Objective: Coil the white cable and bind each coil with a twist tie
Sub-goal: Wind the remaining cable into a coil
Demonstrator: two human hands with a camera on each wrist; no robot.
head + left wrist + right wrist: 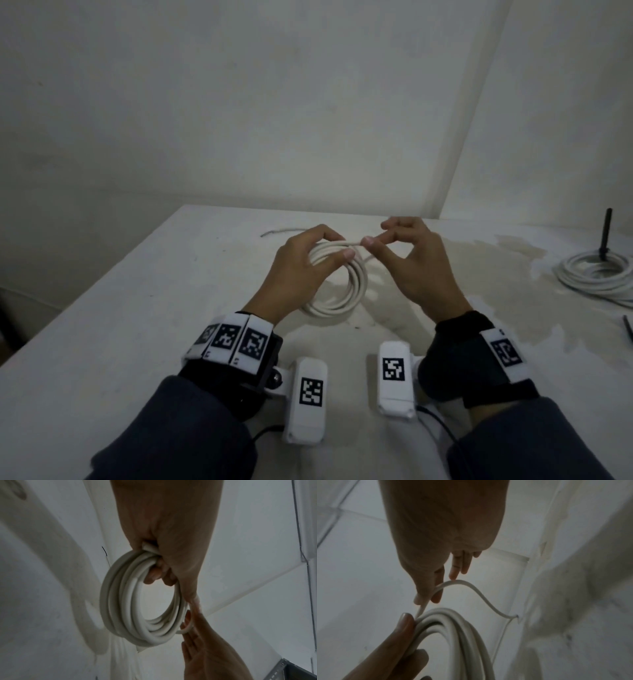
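Observation:
A white cable coil of several loops hangs just above the table. My left hand grips its top, thumb over the loops and fingers curled through the ring. My right hand pinches the cable's loose strand between thumb and forefinger, right beside the left thumb. Past that pinch, the free tail arcs away and ends in the air near the table edge. In the left wrist view the coil shows as a full ring. A thin tie lies on the table beyond my left hand.
A second white cable coil lies at the table's right around a black upright rod. A thin dark piece lies at the right edge. The white table meets walls behind and to the right.

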